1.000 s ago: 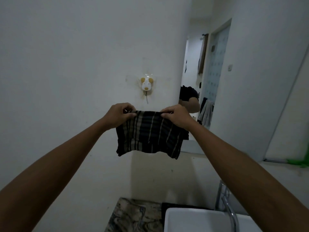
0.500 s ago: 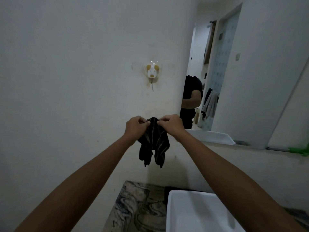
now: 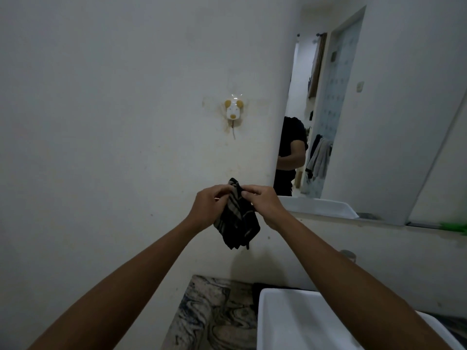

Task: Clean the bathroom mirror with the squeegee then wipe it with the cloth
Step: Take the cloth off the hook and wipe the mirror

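Dark striped cloth bunched between my left hand and right hand, fingers pinching it, folding a pad for the mirror

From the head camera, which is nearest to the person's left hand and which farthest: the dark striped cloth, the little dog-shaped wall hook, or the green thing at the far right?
1. Striped cloth: held in the left hand, with the right hand on it too.
2. Dog-shaped hook: on the wall above the hands.
3. Green thing: on the ledge under the mirror, at the far right edge.
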